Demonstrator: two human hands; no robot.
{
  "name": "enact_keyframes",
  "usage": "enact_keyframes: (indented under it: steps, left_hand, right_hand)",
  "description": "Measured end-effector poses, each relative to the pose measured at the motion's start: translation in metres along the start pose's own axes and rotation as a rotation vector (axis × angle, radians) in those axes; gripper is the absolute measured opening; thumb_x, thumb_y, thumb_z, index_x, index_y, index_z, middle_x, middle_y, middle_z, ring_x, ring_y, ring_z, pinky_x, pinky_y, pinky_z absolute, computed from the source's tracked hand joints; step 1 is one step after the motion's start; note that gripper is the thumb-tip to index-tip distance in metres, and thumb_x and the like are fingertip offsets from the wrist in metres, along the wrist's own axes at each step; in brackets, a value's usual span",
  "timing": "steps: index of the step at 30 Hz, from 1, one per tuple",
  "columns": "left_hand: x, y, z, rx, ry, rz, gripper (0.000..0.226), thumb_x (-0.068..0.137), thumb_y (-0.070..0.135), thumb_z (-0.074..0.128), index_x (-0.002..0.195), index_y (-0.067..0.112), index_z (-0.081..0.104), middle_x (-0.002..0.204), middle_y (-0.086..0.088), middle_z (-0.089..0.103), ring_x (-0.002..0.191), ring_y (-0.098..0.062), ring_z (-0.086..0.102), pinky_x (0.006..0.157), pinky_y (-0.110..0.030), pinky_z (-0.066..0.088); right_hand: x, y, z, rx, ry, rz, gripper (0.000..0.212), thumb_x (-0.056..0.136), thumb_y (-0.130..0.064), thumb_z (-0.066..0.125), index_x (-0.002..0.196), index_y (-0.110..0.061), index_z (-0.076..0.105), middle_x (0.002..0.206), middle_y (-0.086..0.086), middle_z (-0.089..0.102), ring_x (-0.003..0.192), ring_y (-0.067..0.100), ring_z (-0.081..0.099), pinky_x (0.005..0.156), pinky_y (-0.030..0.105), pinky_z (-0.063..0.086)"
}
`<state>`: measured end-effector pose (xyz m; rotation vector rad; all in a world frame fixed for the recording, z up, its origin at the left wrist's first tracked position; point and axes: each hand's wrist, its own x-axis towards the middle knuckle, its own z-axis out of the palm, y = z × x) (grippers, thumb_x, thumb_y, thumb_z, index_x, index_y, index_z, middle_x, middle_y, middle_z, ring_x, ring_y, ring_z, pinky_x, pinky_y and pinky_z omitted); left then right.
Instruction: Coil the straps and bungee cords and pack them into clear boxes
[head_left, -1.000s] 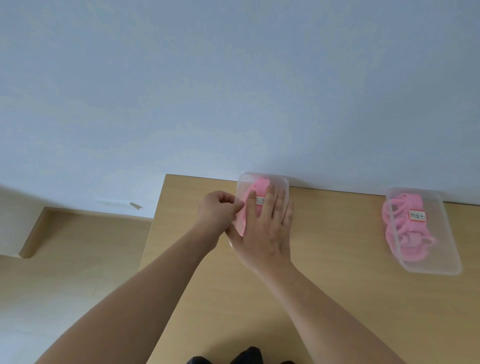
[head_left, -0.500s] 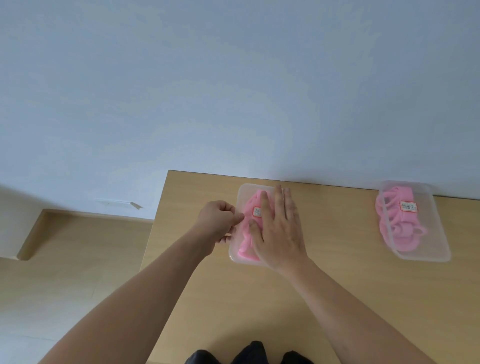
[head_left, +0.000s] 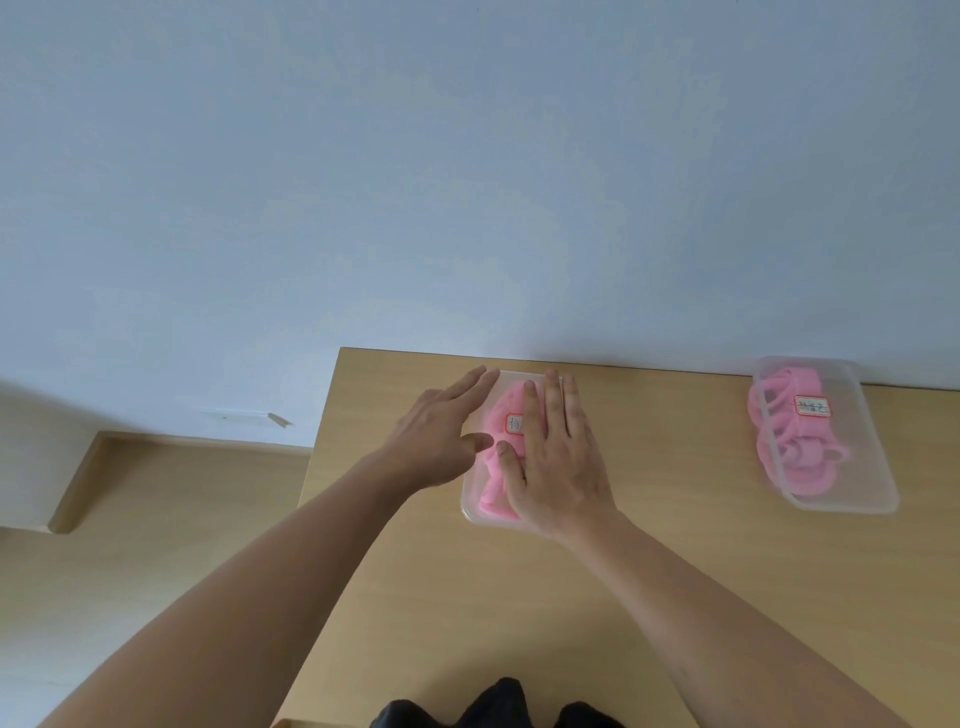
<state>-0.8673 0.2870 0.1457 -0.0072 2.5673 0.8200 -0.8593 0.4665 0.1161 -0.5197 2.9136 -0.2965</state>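
A clear lidded box (head_left: 475, 506) with pink coiled straps (head_left: 493, 483) inside and a small label (head_left: 514, 423) on its lid lies near the table's far left edge. My right hand (head_left: 558, 462) rests flat on the lid with straight fingers and covers most of it. My left hand (head_left: 441, 436) lies at the box's left side, fingers stretched out, fingertips touching the lid's far left corner. A second clear box (head_left: 852, 467) with pink cords (head_left: 779, 447) and a label (head_left: 813, 406) sits at the far right of the table, away from both hands.
The wooden table (head_left: 467, 623) stands against a pale wall (head_left: 467, 182). Its left edge runs close beside the left box. A wooden floor (head_left: 130, 545) with a lower step lies to the left. Dark clothing (head_left: 498, 709) shows at the near edge.
My left hand has uncurled from a fist at the box's left edge into straight fingers. The right hand has stayed flat on the lid.
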Motion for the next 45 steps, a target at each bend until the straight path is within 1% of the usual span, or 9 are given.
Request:
enact_keyframes:
  steps: [5, 10, 15, 21, 30, 35, 40, 43, 45]
  left_hand:
    - [-0.001, -0.001, -0.005, 0.039, -0.05, -0.014, 0.082, 0.098, 0.038, 0.06, 0.158, 0.054, 0.006, 0.163, 0.039, 0.003, 0.156, -0.018, 0.013, 0.122, -0.051, 0.026]
    - [-0.012, 0.007, -0.003, 0.134, 0.012, 0.041, 0.082, 0.101, 0.038, 0.059, 0.163, 0.039, 0.006, 0.162, 0.034, -0.015, 0.159, -0.011, -0.008, 0.124, -0.042, 0.027]
    - [-0.04, -0.017, -0.003, 0.172, -0.164, 0.139, 0.114, 0.081, 0.059, 0.076, 0.163, 0.038, -0.001, 0.166, 0.03, -0.013, 0.156, -0.002, -0.01, 0.123, -0.035, 0.018]
    - [-0.043, -0.02, 0.003, 0.229, -0.144, 0.142, 0.111, 0.085, 0.066, 0.068, 0.161, 0.04, -0.009, 0.163, 0.032, -0.02, 0.157, -0.005, -0.008, 0.125, -0.044, 0.026]
    - [-0.036, -0.018, 0.003, 0.295, -0.108, 0.116, 0.107, 0.089, 0.07, 0.058, 0.161, 0.036, -0.014, 0.164, 0.028, -0.025, 0.159, -0.009, -0.005, 0.123, -0.048, 0.029]
    - [-0.019, -0.007, -0.007, 0.329, -0.089, 0.079, 0.101, 0.093, 0.065, 0.056, 0.163, 0.031, -0.009, 0.167, 0.023, -0.021, 0.159, -0.01, -0.004, 0.122, -0.047, 0.03]
    - [-0.027, 0.004, -0.007, 0.346, -0.072, 0.026, 0.095, 0.096, 0.06, 0.057, 0.164, 0.031, -0.003, 0.169, 0.021, -0.016, 0.159, -0.012, -0.001, 0.12, -0.045, 0.032]
    - [-0.032, 0.017, -0.011, 0.338, -0.039, 0.029, 0.087, 0.097, 0.054, 0.06, 0.164, 0.029, 0.01, 0.173, 0.012, -0.001, 0.159, -0.016, 0.005, 0.12, -0.046, 0.032]
    - [-0.041, 0.031, -0.018, 0.266, 0.024, 0.048, 0.08, 0.097, 0.053, 0.06, 0.163, 0.031, 0.019, 0.172, 0.01, 0.01, 0.158, -0.015, 0.011, 0.122, -0.044, 0.029]
  right_hand:
    - [0.011, 0.001, -0.013, -0.051, 0.01, 0.067, 0.08, 0.092, -0.059, 0.02, 0.157, -0.013, 0.02, 0.157, 0.01, 0.027, 0.143, 0.033, 0.023, 0.118, 0.05, 0.022]
    - [0.014, 0.004, -0.014, -0.071, 0.024, 0.093, 0.077, 0.089, -0.062, 0.022, 0.156, -0.023, 0.023, 0.145, 0.007, 0.037, 0.128, 0.032, 0.037, 0.115, 0.054, 0.025]
    - [0.009, 0.0, -0.021, -0.038, 0.019, 0.114, 0.08, 0.088, -0.061, 0.015, 0.158, -0.023, 0.013, 0.16, 0.013, 0.015, 0.145, 0.036, 0.019, 0.119, 0.053, 0.018]
    - [-0.051, -0.014, 0.001, 0.146, -0.024, 0.128, 0.093, 0.091, -0.071, 0.016, 0.157, -0.012, -0.011, 0.163, 0.013, -0.024, 0.152, 0.029, -0.015, 0.125, 0.045, 0.005]
    - [-0.031, -0.005, 0.003, -0.014, 0.01, 0.088, 0.1, 0.091, -0.077, 0.018, 0.155, 0.0, 0.021, 0.162, 0.028, 0.01, 0.15, 0.042, 0.015, 0.12, 0.052, 0.023]
    - [-0.005, 0.0, -0.004, -0.034, -0.012, 0.105, 0.098, 0.09, -0.075, 0.02, 0.155, -0.002, 0.024, 0.16, 0.03, 0.018, 0.148, 0.043, 0.022, 0.119, 0.053, 0.026]
    - [-0.007, -0.004, -0.01, -0.045, -0.079, 0.142, 0.095, 0.09, -0.075, 0.017, 0.157, -0.007, 0.021, 0.162, 0.025, 0.015, 0.147, 0.043, 0.02, 0.116, 0.057, 0.025]
    - [-0.005, -0.003, -0.025, -0.043, -0.136, 0.141, 0.09, 0.093, -0.074, 0.02, 0.158, -0.013, 0.007, 0.165, 0.019, 0.001, 0.149, 0.04, 0.007, 0.119, 0.054, 0.016]
    - [-0.007, -0.006, -0.039, -0.035, -0.089, 0.125, 0.083, 0.095, -0.069, 0.028, 0.156, -0.015, 0.015, 0.164, 0.018, 0.007, 0.148, 0.039, 0.011, 0.118, 0.051, 0.02]
